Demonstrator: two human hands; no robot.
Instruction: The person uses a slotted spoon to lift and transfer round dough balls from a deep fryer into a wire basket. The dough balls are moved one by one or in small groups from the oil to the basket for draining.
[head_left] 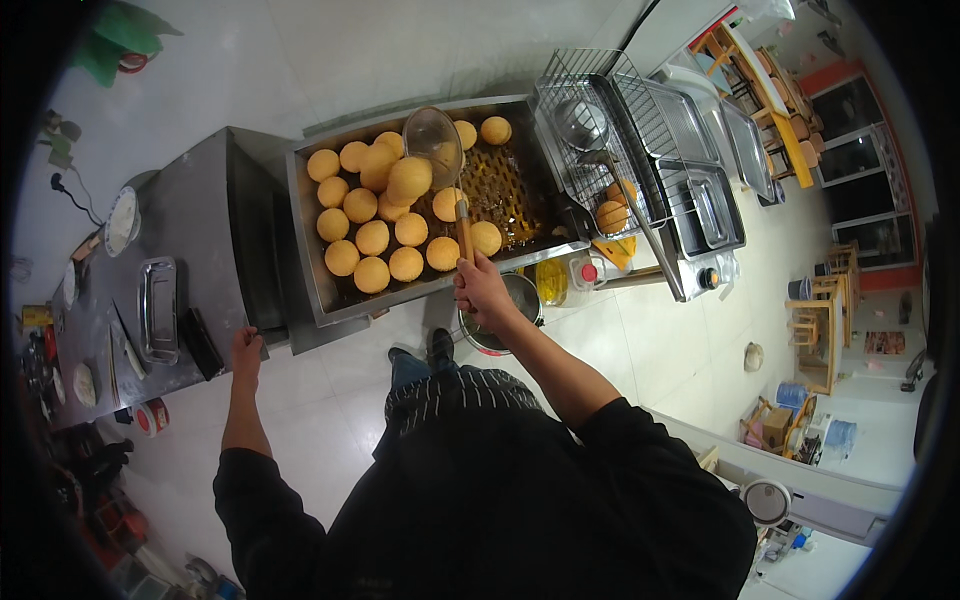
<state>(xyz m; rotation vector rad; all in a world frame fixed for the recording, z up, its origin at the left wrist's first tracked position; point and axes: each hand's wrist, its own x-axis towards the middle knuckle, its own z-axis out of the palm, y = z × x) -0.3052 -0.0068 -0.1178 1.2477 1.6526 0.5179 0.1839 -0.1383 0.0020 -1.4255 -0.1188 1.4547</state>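
My right hand [484, 292] is closed around the wooden handle of a mesh skimmer [433, 135]. The skimmer's round head is over the far side of a rectangular metal fryer [302, 235] with dark oil and a perforated bottom. Many round golden fried balls [372, 237] crowd the fryer's left and middle; a few look heaped beside the skimmer's mesh. Whether any ball rests in the mesh is unclear. At the near corner of the steel table [205, 215], left of the fryer, my left hand [246, 350] has its fingers curled on the edge.
A wire rack [640, 110] with two golden balls [612, 215] stands right of the fryer, beside metal trays [690, 130]. Below are a yellow oil bottle [550, 281] and a pot [518, 305]. The steel table bears a metal tray [158, 310] and a bowl [122, 222].
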